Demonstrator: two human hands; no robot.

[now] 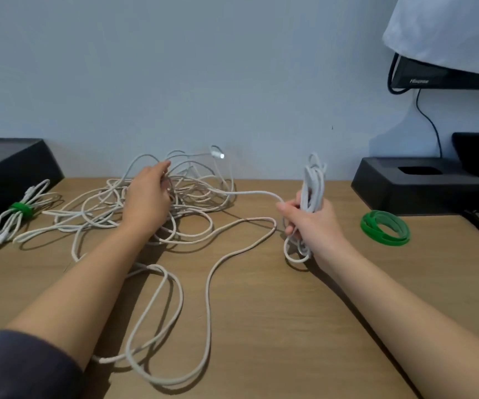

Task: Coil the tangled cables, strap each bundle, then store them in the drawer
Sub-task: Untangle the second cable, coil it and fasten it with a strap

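Note:
A tangle of white cables (195, 194) sprawls over the middle of the wooden desk (275, 326), with long loose loops (157, 312) trailing toward me. My left hand (149, 197) reaches into the tangle and its fingers curl round some strands. My right hand (310, 223) grips a partly wound coil of white cable (313, 180), held upright; one strand runs from it back to the tangle. At the far left lies a finished white bundle (16, 217) bound with a green strap (21, 210). A roll of green strap (385, 227) lies on the desk to the right.
A black box (8, 174) stands at the back left. A black stand (417, 185) sits at the back right, under a monitor (445, 76) draped with white cloth. The wall runs close behind the tangle. No drawer is visible.

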